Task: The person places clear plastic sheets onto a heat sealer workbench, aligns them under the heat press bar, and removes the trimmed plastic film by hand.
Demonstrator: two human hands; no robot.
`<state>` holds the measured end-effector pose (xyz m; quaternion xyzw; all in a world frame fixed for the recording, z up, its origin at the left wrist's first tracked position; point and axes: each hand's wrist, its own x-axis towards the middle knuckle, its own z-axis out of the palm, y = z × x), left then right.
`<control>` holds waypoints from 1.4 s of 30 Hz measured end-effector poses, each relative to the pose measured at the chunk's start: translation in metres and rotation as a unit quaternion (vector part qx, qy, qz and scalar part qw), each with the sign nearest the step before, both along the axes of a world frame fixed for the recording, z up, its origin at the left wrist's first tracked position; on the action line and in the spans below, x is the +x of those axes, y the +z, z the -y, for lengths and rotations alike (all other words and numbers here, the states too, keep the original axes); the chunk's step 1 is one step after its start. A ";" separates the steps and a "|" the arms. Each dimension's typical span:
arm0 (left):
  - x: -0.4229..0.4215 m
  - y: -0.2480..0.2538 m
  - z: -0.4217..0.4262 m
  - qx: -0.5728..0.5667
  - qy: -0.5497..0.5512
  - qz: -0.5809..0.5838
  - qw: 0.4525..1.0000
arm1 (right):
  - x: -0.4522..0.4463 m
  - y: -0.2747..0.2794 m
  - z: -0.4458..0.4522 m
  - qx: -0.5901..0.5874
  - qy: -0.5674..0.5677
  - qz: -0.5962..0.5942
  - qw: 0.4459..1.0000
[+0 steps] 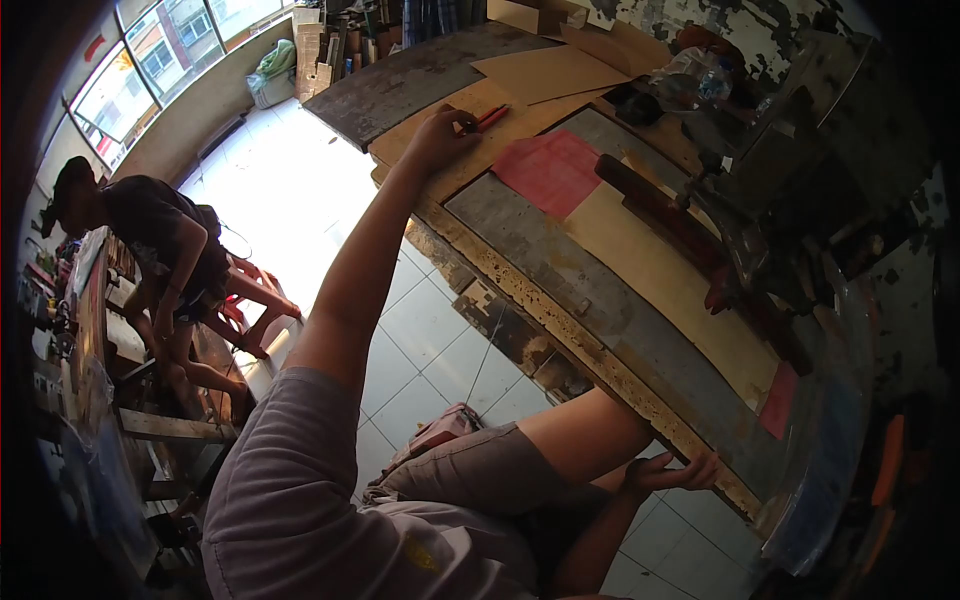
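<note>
My left hand (440, 142) reaches out to the far left part of the workbench. Its fingers are bent around the near end of a slim red and black object (492, 118), whose kind I cannot make out. My right hand (675, 472) is low at the bench's front edge, palm turned up, fingers loosely bent and apart, with nothing seen in it. Between the hands, a long cream sheet (665, 285) lies on the grey bench board (530, 240). Pinkish-red material (548, 170) shows at its far end, and a smaller pink piece (777, 402) at its near end.
A dark red bar (660, 215) lies across the sheet beside a dark metal machine (765, 240). Brown cardboard (550, 72) and clear plastic bags (700, 75) lie at the back. At left, another person (150, 240) bends over a cluttered bench (95, 290).
</note>
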<state>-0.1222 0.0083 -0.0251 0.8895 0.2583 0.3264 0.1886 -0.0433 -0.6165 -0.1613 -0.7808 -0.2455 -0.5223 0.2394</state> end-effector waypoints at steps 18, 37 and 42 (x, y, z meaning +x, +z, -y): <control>0.002 -0.003 -0.002 -0.016 -0.013 -0.023 1.000 | 0.000 0.000 -0.003 0.013 -0.002 0.002 1.000; 0.001 -0.002 -0.001 -0.031 -0.013 -0.039 0.999 | -0.003 -0.002 0.000 0.005 0.001 -0.029 1.000; 0.002 -0.005 -0.005 -0.031 -0.023 -0.027 0.999 | -0.002 -0.003 0.001 0.001 -0.001 -0.031 1.000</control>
